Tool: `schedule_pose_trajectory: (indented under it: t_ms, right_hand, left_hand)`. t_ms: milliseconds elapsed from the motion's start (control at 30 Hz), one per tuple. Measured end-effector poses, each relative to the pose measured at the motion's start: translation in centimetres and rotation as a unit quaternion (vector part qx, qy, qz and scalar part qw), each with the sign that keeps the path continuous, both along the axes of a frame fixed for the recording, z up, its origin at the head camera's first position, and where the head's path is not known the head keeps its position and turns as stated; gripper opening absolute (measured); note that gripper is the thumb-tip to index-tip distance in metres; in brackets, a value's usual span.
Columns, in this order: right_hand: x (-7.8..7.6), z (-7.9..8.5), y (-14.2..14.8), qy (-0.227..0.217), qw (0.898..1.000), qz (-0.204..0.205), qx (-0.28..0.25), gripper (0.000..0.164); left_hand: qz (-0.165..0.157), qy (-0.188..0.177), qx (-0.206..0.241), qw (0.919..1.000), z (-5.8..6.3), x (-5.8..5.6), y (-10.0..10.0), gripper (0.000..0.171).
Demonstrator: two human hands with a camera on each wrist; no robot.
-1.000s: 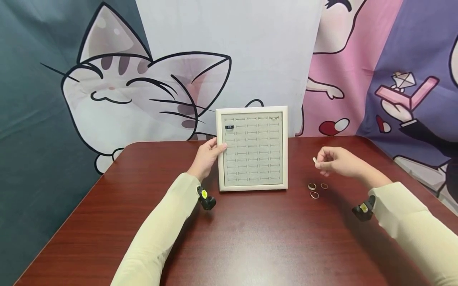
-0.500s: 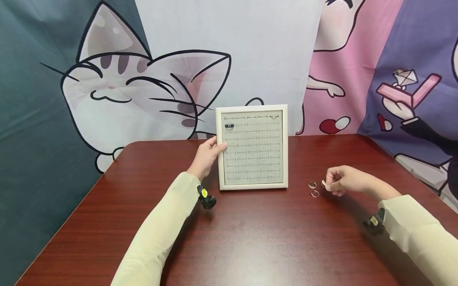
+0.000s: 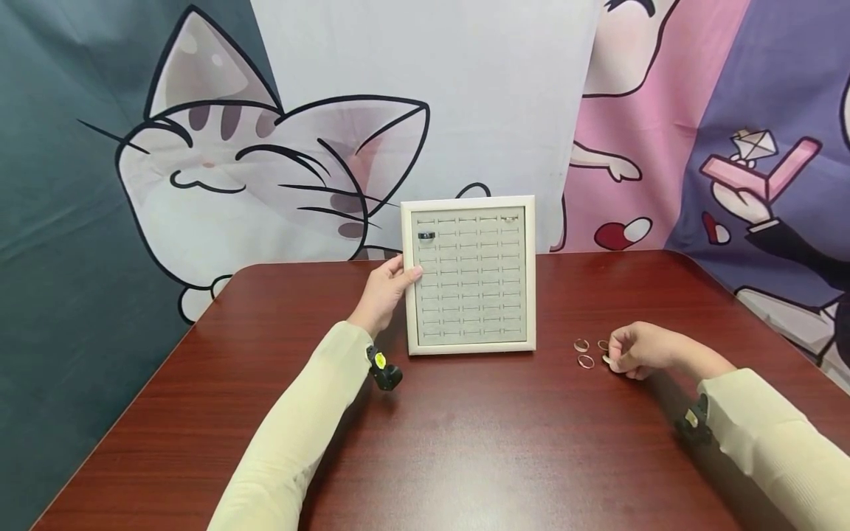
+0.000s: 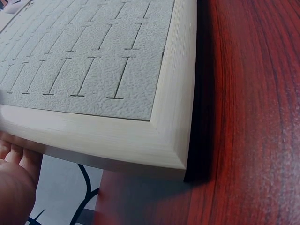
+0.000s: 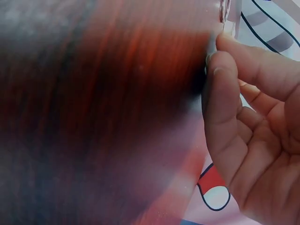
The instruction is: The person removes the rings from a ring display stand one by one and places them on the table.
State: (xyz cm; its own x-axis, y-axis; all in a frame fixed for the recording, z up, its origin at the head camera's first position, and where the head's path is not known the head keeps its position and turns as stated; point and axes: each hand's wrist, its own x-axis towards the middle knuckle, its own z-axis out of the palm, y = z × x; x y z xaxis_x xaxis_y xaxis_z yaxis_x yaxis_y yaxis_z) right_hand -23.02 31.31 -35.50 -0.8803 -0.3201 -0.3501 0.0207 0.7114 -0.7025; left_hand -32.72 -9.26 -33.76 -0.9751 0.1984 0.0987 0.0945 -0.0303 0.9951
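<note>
My left hand [image 3: 385, 293] grips the left edge of a white-framed ring display board [image 3: 471, 350], thumb on the front; in the left wrist view, curled fingers [image 4: 18, 157] show behind the frame. The board stands upright on the table, its grey padding cut with rows of slots. A dark ring [image 3: 426, 236] sits in a slot at the upper left, a silvery ring [image 3: 509, 219] at the upper right. To the right, low at the tabletop, my right hand [image 3: 640, 350] pinches a small ring [image 3: 607, 360] between thumb and fingertips, which partly hide it.
Beside my right fingertips, rings lie on the dark red wooden table [image 3: 465, 442]: a thicker ring [image 3: 581, 349], a thin ring [image 3: 586, 367], and another ring [image 3: 602, 345] partly behind the hand. A cartoon-printed cloth [image 3: 498, 110] hangs behind the table.
My right hand, pinching the ring, has come down from above the loose rings to the tabletop at their right. The left hand and the board have stayed in place.
</note>
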Motion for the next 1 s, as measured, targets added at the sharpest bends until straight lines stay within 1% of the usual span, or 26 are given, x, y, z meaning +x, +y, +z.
schedule_pose_trajectory:
  t_ms: [133,200,233,400,433,467,767,900,1000]
  right_hand:
    - [0.01,0.09,-0.09,0.011,1.0,0.001,0.018,0.014]
    - [0.0,0.06,-0.08,0.011,1.0,0.001,0.022,0.013]
    - [0.01,0.01,-0.07,0.011,1.0,0.001,0.023,0.013]
    - [0.05,-0.16,-0.08,0.011,0.999,0.0,0.031,0.013]
    - [0.09,-0.16,-0.08,0.011,0.999,0.001,0.031,0.014]
    - [0.13,-0.13,-0.09,0.012,0.999,0.001,0.032,0.014]
    - [0.37,-0.08,-0.46,0.007,0.999,-0.004,0.033,0.015]
    - [0.43,0.21,-0.51,0.005,0.999,-0.005,0.032,0.018]
    - [0.24,0.77,-0.5,0.0,1.0,-0.012,0.013,0.025]
  left_hand:
    - [0.001,0.002,0.004,1.0,-0.08,-0.03,0.04,0.038]
    - [0.0,0.001,0.007,1.0,-0.08,-0.01,0.05,0.038]
    - [-0.002,-0.002,0.008,1.0,0.17,0.23,0.06,0.039]
    - [-0.002,0.0,0.01,0.9999,0.1,0.17,0.05,0.038]
    - [-0.002,0.002,0.009,1.0,0.07,0.15,0.06,0.037]
    - [-0.001,0.006,0.01,0.9999,-0.21,-0.11,0.06,0.037]
    - [-0.002,0.015,0.007,0.9999,-0.2,-0.1,-0.09,0.036]
    - [-0.003,0.017,0.007,0.9998,-0.2,-0.01,-0.03,0.036]
    - [-0.001,0.017,0.006,0.9998,-0.19,0.08,-0.01,0.037]
